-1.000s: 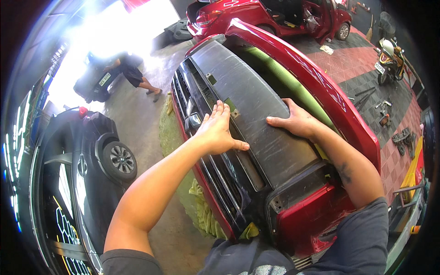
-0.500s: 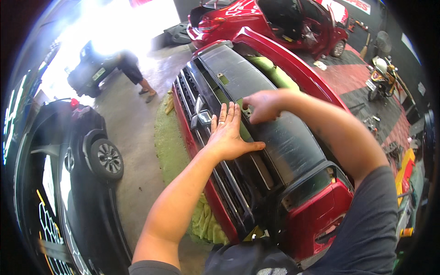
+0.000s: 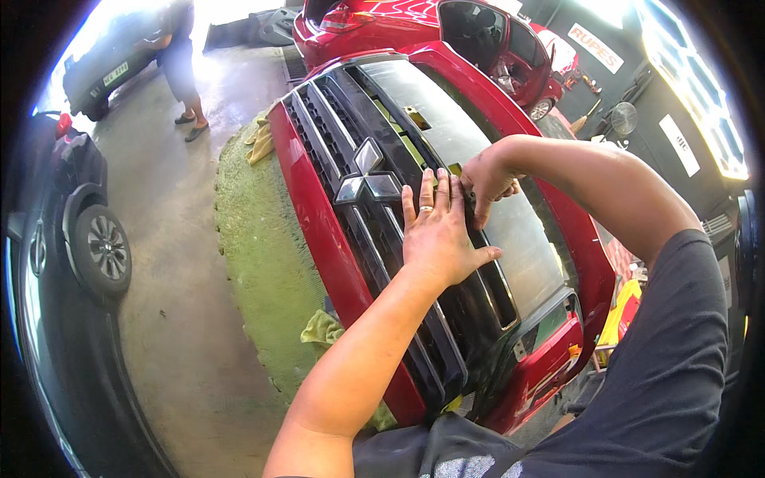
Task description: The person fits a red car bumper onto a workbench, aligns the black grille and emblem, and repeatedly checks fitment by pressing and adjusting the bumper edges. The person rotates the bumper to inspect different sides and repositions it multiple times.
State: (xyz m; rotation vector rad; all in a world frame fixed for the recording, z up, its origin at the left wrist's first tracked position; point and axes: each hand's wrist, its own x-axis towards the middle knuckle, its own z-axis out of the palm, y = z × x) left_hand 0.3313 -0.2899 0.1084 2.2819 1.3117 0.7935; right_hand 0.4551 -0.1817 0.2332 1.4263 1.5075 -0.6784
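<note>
A red car bumper (image 3: 312,211) with a black grille (image 3: 458,315) fitted in it lies in front of me. A silver three-part emblem (image 3: 381,189) sits in the grille's middle. My left hand (image 3: 442,239) lies flat on the grille beside the emblem, fingers spread and a ring on one of them. Just to its right, my right hand (image 3: 488,187) is at the grille's slotted edge, fingers curled with one pointing down. Whatever is between those fingers, if anything, is hidden. A smooth grey panel (image 3: 518,255) runs along the grille's right side.
Under the bumper is a green-covered surface (image 3: 255,247) with cloths (image 3: 322,327) on it. A dark car (image 3: 64,263) stands at left. Behind are a red car (image 3: 382,28) with an open door and a person (image 3: 182,72) near another car. A fan (image 3: 623,119) stands at right.
The view has swung right, and the bumper appears rotated. My left hand stays flat on the grille. My right hand's fingers have curled and lie closer to the left hand.
</note>
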